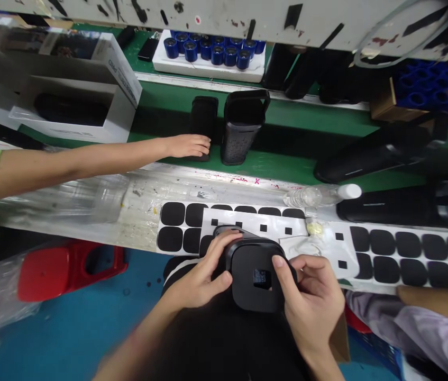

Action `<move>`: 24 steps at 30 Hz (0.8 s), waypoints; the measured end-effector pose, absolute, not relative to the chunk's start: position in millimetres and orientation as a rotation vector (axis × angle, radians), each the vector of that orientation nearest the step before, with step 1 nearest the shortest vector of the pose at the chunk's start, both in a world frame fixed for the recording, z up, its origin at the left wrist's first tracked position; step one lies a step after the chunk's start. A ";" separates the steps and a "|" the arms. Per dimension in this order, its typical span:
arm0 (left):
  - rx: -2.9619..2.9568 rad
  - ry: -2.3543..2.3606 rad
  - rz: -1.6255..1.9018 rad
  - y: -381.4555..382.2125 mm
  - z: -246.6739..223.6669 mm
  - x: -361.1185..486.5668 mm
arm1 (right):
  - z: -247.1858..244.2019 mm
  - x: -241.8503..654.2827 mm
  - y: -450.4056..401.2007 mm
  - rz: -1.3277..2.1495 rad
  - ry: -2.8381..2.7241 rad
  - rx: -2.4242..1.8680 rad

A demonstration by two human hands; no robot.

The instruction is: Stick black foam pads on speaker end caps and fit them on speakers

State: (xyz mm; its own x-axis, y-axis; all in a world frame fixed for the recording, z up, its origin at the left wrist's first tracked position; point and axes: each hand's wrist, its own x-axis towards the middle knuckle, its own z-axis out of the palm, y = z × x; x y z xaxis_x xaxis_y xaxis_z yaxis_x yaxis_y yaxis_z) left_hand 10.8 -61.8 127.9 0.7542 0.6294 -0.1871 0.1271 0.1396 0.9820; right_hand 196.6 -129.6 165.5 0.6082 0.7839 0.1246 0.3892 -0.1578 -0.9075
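A black rounded-square device with a small square opening near its middle is held between my two hands, above my lap. My left hand wraps its left side, fingers over the upper edge. On the right side my right hand grips it, with the thumb pressed on the flat face. Behind it, sheets of black rounded-square pads lie on the bench. A white sheet with small black squares overlaps them.
At left, another person's hand rests on a black device. A black handled housing stands beside it. Also around are a clear bottle, blue cylinders, a white box, a red stool and a person's sleeve at right.
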 end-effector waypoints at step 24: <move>1.370 0.693 0.390 -64.5 127.0 8.5 | 165.9 195.3 -131.0 0.439 -1.003 -1.792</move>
State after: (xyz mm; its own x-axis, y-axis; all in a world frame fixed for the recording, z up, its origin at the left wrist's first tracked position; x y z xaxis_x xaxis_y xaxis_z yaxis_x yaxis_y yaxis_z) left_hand 8.5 -64.5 127.0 0.7446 0.6296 -0.2217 0.1372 0.1807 0.9739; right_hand 195.3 -131.0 165.9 0.5908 0.7939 0.1436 0.4330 -0.1618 -0.8867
